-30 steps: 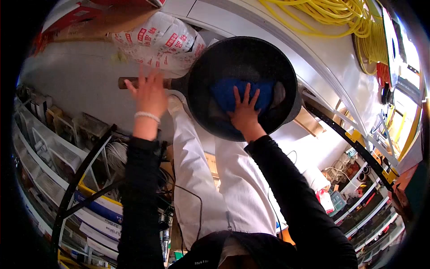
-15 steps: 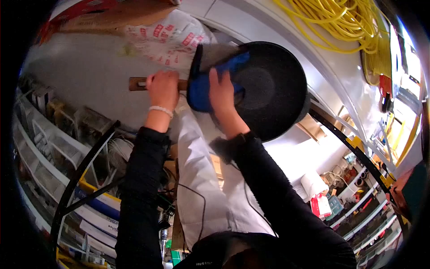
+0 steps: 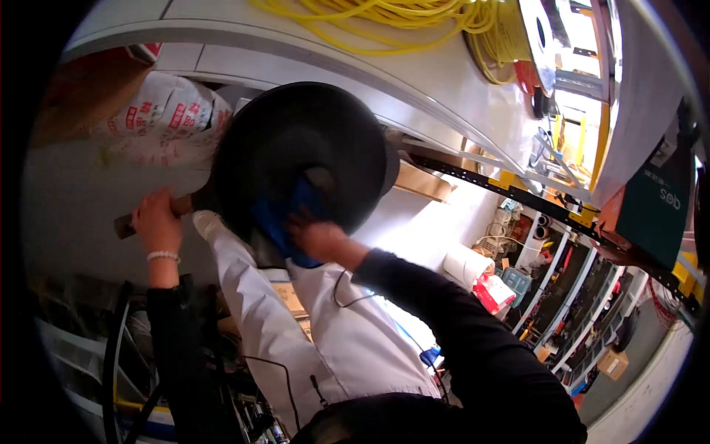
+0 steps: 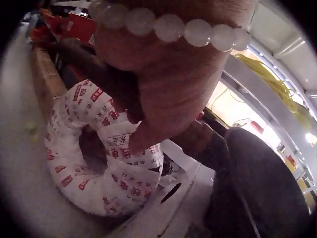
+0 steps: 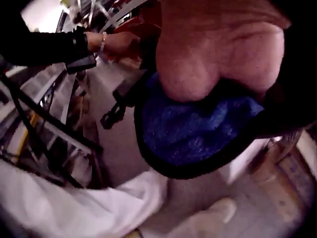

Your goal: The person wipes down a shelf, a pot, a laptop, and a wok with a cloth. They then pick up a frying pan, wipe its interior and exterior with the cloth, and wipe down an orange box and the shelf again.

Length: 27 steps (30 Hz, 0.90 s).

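Observation:
My left hand [image 3: 157,222] grips the wooden handle [image 3: 181,205] of a black wok [image 3: 325,118], its fingers wrapped round it. Over the legs the wok is tilted, its dark inside facing me. At the near rim, my right hand [image 3: 322,238] holds a blue cloth [image 3: 274,226] against the wok; part of the cloth shows grey. From the right wrist, the heel of the right hand [image 5: 218,54] lies over the blue cloth [image 5: 188,131], which spreads up to the black rim; the fingertips are hidden there. The left wrist view shows the wok's dark side [image 4: 262,183] beyond the left hand [image 4: 173,84].
Behind the wok, a white wrapped ring with red print [image 4: 74,183] stands on the floor. A white surface above carries coiled yellow cable [image 3: 414,26]. Racks with stored goods [image 3: 569,296] line the right side. A dark green box [image 3: 651,200] sits at far right.
The right hand has wiped the cloth from inside the wok to the rim by the handle, then to the near rim. The left hand has closed round the handle. The head view has swung right.

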Each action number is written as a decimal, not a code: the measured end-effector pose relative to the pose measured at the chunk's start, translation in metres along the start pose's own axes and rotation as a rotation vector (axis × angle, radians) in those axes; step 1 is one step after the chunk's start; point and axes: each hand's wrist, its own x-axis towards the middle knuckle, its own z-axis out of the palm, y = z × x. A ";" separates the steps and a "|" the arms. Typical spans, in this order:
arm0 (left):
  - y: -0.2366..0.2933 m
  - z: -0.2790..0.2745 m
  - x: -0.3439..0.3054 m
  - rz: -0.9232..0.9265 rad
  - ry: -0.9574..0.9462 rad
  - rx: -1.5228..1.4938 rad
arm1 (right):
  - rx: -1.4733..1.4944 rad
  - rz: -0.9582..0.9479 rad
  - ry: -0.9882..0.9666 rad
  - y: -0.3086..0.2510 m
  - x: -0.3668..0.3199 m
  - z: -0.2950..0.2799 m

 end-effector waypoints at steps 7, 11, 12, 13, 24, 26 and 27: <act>0.022 -0.019 -0.002 0.024 -0.012 0.088 | 0.014 0.467 0.232 0.058 0.034 -0.089; 0.024 -0.019 0.000 0.046 -0.061 0.103 | 0.217 0.555 0.392 0.017 0.093 -0.091; 0.025 -0.017 -0.002 0.067 -0.060 0.098 | 0.237 0.516 0.357 0.011 0.090 -0.097; 0.026 -0.014 -0.003 0.090 -0.060 0.091 | 0.255 0.480 0.320 0.004 0.086 -0.102; 0.040 -0.009 -0.012 0.153 0.004 0.189 | 0.083 0.376 0.388 0.045 0.035 -0.039; 0.050 -0.013 -0.011 0.122 0.000 0.118 | 0.257 0.448 0.477 0.033 0.063 -0.060; 0.046 -0.010 -0.008 0.128 -0.003 0.097 | 0.336 0.494 0.515 0.028 0.071 -0.073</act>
